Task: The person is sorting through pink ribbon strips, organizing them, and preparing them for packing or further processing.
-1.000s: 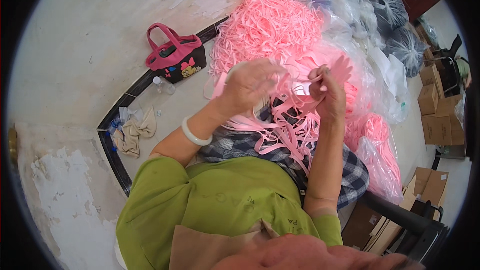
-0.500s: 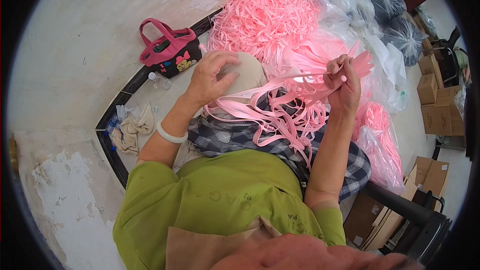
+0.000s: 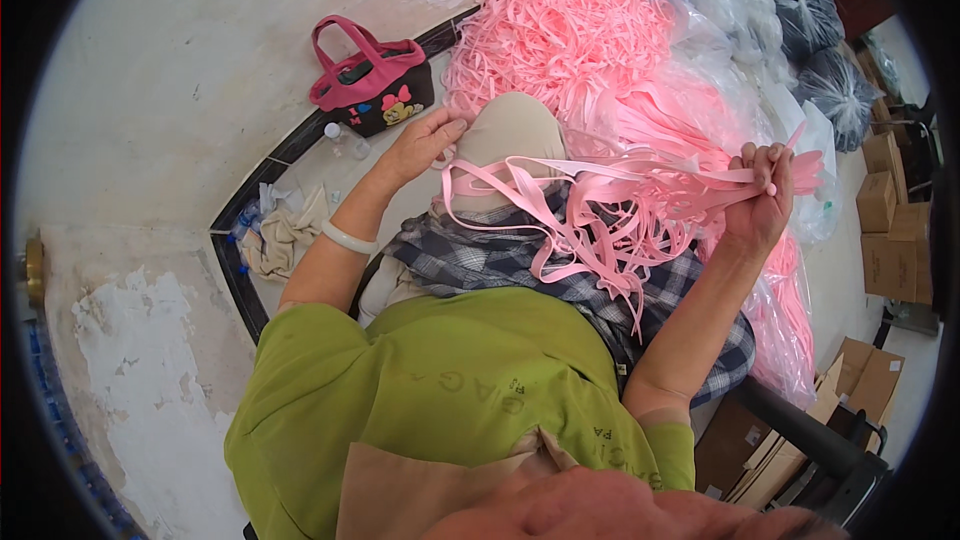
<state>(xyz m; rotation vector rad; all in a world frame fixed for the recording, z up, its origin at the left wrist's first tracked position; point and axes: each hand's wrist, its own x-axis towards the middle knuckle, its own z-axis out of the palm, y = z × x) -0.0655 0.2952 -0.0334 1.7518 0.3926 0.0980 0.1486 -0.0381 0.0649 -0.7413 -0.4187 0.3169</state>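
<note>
Right hand (image 3: 762, 202) is shifting farther from the beige-clad knee (image 3: 515, 128), gripping pink straps (image 3: 712, 195), left hand (image 3: 418, 148) curling, hold unclear, steady tension probably limiting tangles

A pink-and-black two-handled bag (image 3: 374, 92) stands by the pale, peeling wall (image 3: 200, 90), a clear plastic bottle (image 3: 352, 144) with a white cap just beside it. A crumpled beige cloth (image 3: 288, 243) lies near the black skirting (image 3: 234, 278). At right, brown cardboard boxes (image 3: 888, 268) stand near dark, shiny plastic bags (image 3: 836, 98).
</note>
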